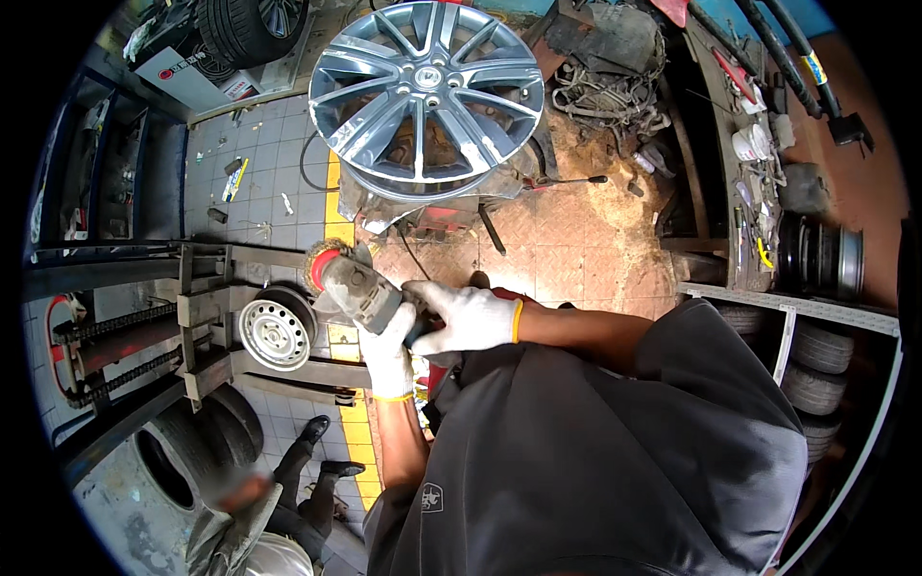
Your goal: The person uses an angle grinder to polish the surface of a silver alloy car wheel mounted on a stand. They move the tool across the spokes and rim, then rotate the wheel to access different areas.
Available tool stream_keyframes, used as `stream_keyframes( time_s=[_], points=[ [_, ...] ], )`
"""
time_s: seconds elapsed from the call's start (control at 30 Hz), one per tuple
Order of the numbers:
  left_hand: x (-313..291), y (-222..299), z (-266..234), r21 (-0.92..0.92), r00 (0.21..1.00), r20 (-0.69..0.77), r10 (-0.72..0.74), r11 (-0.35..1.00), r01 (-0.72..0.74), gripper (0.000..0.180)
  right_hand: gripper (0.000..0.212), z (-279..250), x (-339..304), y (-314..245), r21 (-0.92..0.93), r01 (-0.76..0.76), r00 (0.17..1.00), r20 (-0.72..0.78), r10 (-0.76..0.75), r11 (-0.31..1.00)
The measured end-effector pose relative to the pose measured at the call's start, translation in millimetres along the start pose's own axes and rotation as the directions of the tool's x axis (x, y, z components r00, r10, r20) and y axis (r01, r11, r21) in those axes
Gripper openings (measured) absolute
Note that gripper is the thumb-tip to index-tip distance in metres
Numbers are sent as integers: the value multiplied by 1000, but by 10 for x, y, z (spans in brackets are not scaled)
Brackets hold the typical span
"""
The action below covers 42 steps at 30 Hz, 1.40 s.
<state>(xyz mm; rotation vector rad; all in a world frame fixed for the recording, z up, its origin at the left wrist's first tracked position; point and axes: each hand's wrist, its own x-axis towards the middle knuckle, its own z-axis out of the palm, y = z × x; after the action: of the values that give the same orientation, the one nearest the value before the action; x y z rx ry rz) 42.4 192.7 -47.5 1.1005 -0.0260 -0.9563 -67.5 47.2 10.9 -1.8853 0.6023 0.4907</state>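
My left hand [388, 353], in a white knit glove with a yellow cuff, is wrapped round an angle grinder [359, 294] with a worn grey body. A round wire-brush disc [325, 263] with a red centre sits at its far left end. My right hand [474, 319], gloved the same way, closes on the rear of the grinder beside the left one; some of its fingers are hidden. Beyond the hands a scuffed silver-grey alloy wheel rim [419, 108] rests face up on a support, apart from the disc.
A person [305, 494] sits at the lower left near several tyres [197, 437]. A steel wheel [276, 332] leans by the metal frame [197, 336] at left. At right stand a cluttered bench [744, 216] and a rack of tyres [816, 374]. A dark bar [493, 228] juts below the rim.
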Motion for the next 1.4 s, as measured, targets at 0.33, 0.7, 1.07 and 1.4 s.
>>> stream_keyframes(
  time_s=[0.33,0.7,1.07,1.4],
  points=[
    [-106,-232,583,-84,979,-15,-204,976,202,47,109,-152,-220,181,112,98,968,-241,-68,989],
    [-44,-786,931,177,903,294,-312,947,269,44,95,-356,-637,970,380,110,888,-452,81,918],
    [112,-1054,1380,130,767,453,-455,885,448,48,79,-347,-979,1104,569,71,738,-583,341,819],
    [169,-908,1704,147,747,390,-538,837,527,69,82,-129,-838,1045,577,118,545,-718,433,808]
  ],
)
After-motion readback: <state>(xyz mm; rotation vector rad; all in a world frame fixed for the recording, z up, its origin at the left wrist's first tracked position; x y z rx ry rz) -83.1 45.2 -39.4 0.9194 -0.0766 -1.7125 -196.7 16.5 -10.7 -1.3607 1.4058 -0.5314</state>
